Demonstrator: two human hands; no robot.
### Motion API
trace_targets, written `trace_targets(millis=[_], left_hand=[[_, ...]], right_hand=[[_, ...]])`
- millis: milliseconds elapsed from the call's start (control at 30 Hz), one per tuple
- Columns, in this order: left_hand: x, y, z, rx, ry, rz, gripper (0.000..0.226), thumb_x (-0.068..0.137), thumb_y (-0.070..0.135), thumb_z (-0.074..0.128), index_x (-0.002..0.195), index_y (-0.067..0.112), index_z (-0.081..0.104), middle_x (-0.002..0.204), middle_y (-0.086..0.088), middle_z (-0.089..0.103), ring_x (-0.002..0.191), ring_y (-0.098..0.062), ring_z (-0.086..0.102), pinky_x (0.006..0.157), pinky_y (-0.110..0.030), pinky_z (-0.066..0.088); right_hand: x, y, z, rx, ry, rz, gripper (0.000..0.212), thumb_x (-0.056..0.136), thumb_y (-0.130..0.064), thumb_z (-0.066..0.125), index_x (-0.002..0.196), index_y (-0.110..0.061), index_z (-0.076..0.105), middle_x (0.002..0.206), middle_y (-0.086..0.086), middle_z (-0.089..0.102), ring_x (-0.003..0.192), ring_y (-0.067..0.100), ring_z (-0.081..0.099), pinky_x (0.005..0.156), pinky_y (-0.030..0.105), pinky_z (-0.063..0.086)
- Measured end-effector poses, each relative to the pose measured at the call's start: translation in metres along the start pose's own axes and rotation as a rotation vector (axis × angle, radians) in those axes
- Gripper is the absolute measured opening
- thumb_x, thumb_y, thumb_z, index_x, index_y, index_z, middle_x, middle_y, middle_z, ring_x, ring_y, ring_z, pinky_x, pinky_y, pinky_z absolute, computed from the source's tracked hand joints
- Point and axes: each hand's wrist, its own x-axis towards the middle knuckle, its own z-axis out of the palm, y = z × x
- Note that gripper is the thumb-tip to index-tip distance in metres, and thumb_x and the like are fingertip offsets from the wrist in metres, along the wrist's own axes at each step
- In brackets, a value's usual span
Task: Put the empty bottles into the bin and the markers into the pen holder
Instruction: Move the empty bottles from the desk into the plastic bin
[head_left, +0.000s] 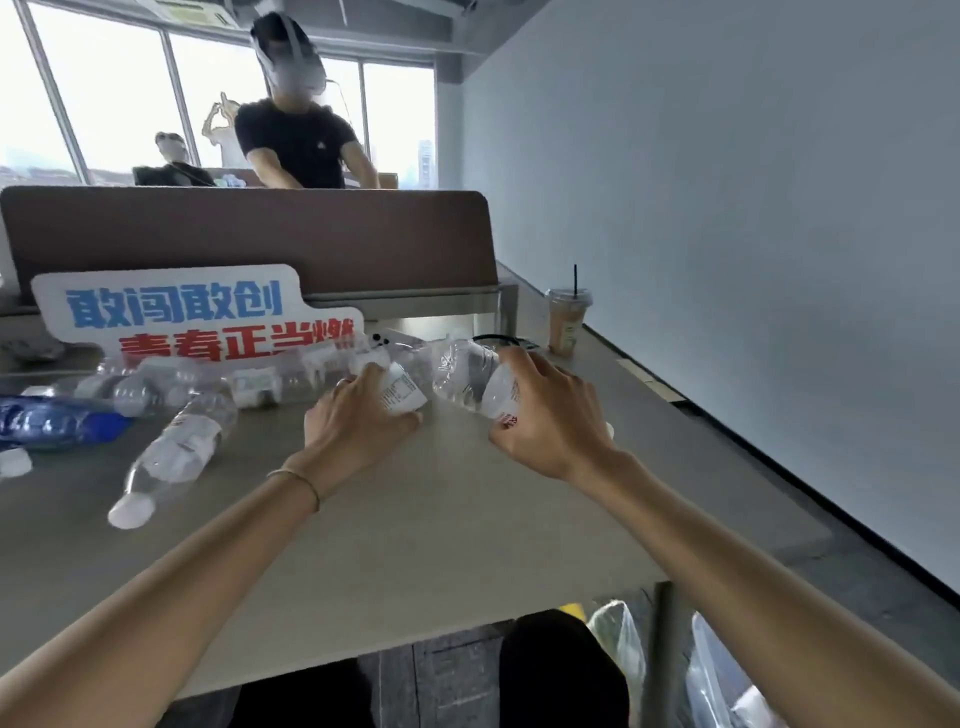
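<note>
My left hand grips a clear empty bottle with a white label, lying on the beige table. My right hand grips another clear bottle with a red-printed label, just to the right of the first. Several more empty bottles lie in a row at the left, among them one with a white cap and a blue-labelled one. A bin lined with a clear bag shows below the table's right edge. I see no markers and no pen holder.
A white sign with blue and red characters stands behind the bottles, against a brown desk divider. An iced drink cup with a straw stands at the far right of the table. Two people are beyond the divider.
</note>
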Motion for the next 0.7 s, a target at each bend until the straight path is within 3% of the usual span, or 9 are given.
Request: trace_targets(millis=[100, 200, 367, 467, 533, 700], left_hand=[[0.001, 0.049, 0.027, -0.012, -0.057, 0.055, 0.068, 0.072, 0.061, 0.066, 0.13, 0.034, 0.044, 0.114, -0.002, 0.067, 0.103, -0.032, 0.065, 0.084, -0.038, 0.053], [-0.001, 0.1, 0.052, -0.028, -0.104, 0.11, 0.06, 0.072, 0.061, 0.067, 0.119, 0.029, 0.048, 0.116, -0.005, 0.067, 0.107, -0.034, 0.064, 0.08, -0.037, 0.048], [-0.009, 0.192, 0.093, -0.096, -0.206, 0.272, 0.06, 0.072, 0.063, 0.069, 0.116, 0.027, 0.05, 0.115, -0.006, 0.067, 0.107, -0.033, 0.064, 0.082, -0.039, 0.051], [-0.018, 0.244, 0.12, -0.169, -0.247, 0.358, 0.057, 0.069, 0.065, 0.067, 0.106, 0.027, 0.048, 0.109, -0.007, 0.067, 0.1, -0.034, 0.062, 0.076, -0.039, 0.049], [-0.028, 0.276, 0.136, -0.189, -0.268, 0.415, 0.056, 0.071, 0.062, 0.069, 0.109, 0.026, 0.05, 0.106, -0.008, 0.067, 0.098, -0.034, 0.063, 0.072, -0.037, 0.045], [-0.066, 0.35, 0.17, -0.254, -0.36, 0.501, 0.056, 0.075, 0.063, 0.069, 0.115, 0.028, 0.051, 0.097, 0.003, 0.063, 0.085, -0.027, 0.058, 0.07, -0.035, 0.044]], right_hand=[[-0.022, 0.041, -0.022, -0.049, 0.018, 0.071, 0.067, 0.068, -0.039, 0.073, 0.128, -0.022, 0.048, 0.115, 0.0, 0.065, 0.094, 0.029, 0.066, 0.069, 0.031, 0.038], [-0.046, 0.079, -0.046, -0.105, 0.05, 0.17, 0.064, 0.069, -0.04, 0.073, 0.124, -0.019, 0.049, 0.107, 0.002, 0.066, 0.09, 0.029, 0.066, 0.068, 0.033, 0.042], [-0.095, 0.14, -0.089, -0.15, 0.123, 0.368, 0.062, 0.068, -0.039, 0.068, 0.124, -0.022, 0.049, 0.108, 0.0, 0.065, 0.091, 0.028, 0.065, 0.073, 0.036, 0.049], [-0.129, 0.173, -0.114, -0.148, 0.149, 0.479, 0.067, 0.068, -0.039, 0.068, 0.13, -0.024, 0.047, 0.115, 0.0, 0.066, 0.094, 0.027, 0.066, 0.077, 0.036, 0.05], [-0.152, 0.192, -0.13, -0.133, 0.169, 0.566, 0.068, 0.068, -0.044, 0.063, 0.131, -0.026, 0.047, 0.117, -0.002, 0.066, 0.093, 0.026, 0.065, 0.079, 0.037, 0.05], [-0.204, 0.237, -0.164, -0.115, 0.269, 0.785, 0.062, 0.07, -0.034, 0.071, 0.127, -0.03, 0.048, 0.088, -0.009, 0.06, 0.077, 0.018, 0.058, 0.075, 0.035, 0.048]])
